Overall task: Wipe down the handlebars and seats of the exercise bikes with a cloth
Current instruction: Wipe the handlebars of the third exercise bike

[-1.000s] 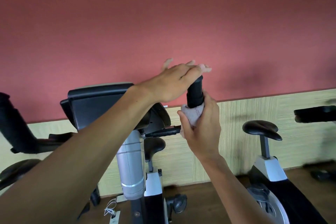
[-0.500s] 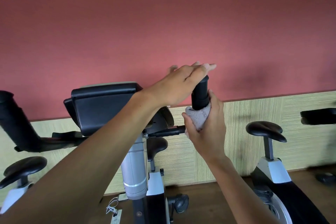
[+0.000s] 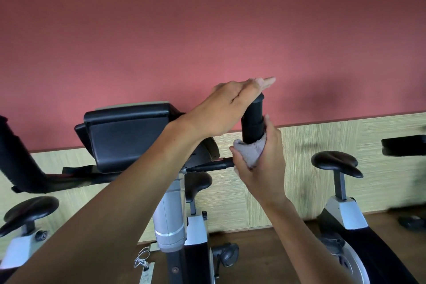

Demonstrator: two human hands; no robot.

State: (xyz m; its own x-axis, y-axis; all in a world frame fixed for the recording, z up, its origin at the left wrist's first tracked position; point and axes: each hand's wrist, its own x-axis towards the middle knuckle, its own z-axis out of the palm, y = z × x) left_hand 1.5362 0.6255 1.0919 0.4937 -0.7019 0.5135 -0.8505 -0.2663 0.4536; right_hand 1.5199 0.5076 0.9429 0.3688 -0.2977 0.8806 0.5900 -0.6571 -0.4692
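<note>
Grey cloth (image 3: 251,150) between hands, round handlebar (image 3: 253,122)

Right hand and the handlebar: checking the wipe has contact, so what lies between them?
The head view shows the grey cloth wrapped round the black handlebar, under the right hand gripping it.

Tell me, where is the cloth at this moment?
In the head view the cloth sits right of centre, wrapped around the upright handlebar grip inside the right hand, below the left hand.
</note>
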